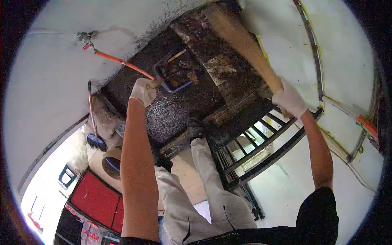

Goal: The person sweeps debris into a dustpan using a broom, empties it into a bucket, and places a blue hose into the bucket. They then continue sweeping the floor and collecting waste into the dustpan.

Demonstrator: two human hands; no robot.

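My right hand [289, 99], in a white glove, is wrapped round the narrow end of a long wooden paddle [255, 55]. The paddle slants up to the left and its wide far end is smeared by motion. My left hand [143, 92], also gloved in white, is closed round a short wooden handle [158, 82]. That handle points toward a blue basin [170, 91], and what is at its far end is hard to make out. Dark wet stuff and a light wooden stick [177, 56] are in the basin, which stands on a dark, wet floor [171, 118].
An orange hose [122, 62] runs from a wall tap [87, 43] toward the basin. A black railing [261, 149] stands at the right. A blue-headed broom [96, 141] leans left, near a bucket [112, 161] and a red-topped box [96, 198]. My feet are at the dark floor's edge.
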